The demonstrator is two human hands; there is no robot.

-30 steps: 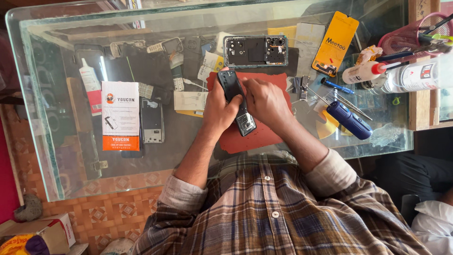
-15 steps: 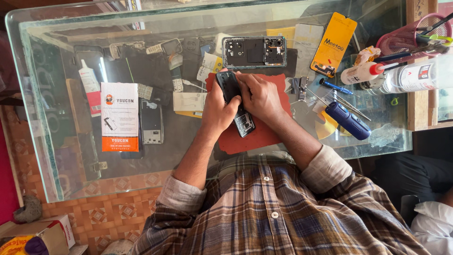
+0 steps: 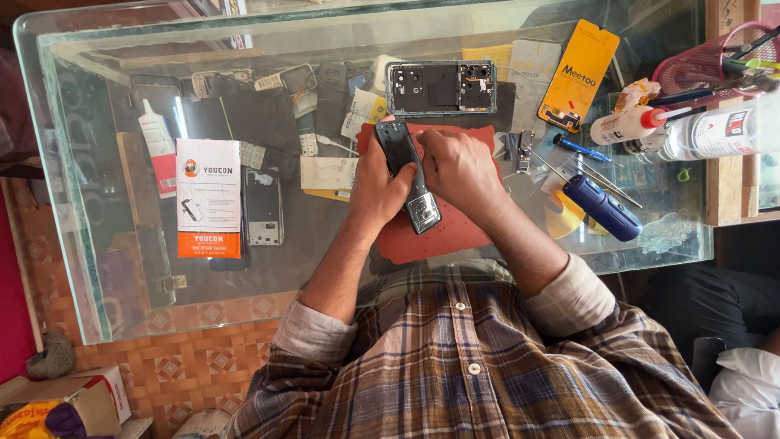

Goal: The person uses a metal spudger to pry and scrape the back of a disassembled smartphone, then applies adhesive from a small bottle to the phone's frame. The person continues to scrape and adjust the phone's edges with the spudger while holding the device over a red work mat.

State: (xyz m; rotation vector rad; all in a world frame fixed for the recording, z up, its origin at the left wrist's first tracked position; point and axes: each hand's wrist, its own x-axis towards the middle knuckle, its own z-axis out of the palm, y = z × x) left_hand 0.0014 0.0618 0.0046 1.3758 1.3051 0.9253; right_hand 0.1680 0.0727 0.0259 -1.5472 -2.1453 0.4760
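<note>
An opened dark smartphone point(image 3: 409, 179) lies tilted over a red work mat point(image 3: 431, 232) on the glass table point(image 3: 106, 268). My left hand point(image 3: 375, 189) grips the phone along its left side. My right hand point(image 3: 457, 167) rests on the phone's right edge, fingertips pressed at its upper part. Whether the right hand holds a small tool I cannot tell. A separate phone frame with exposed parts point(image 3: 441, 87) lies just beyond the mat.
A white and orange packet point(image 3: 209, 197) and a bare phone back point(image 3: 263, 207) lie left. A white glue tube point(image 3: 154, 140) sits far left. Right: a blue screwdriver handle point(image 3: 602, 208), a yellow packet point(image 3: 578, 75), a white bottle point(image 3: 630, 123), a pink basket point(image 3: 715, 65).
The view shifted slightly. Both hands stay on the phone over the red mat, with only small finger movements.
</note>
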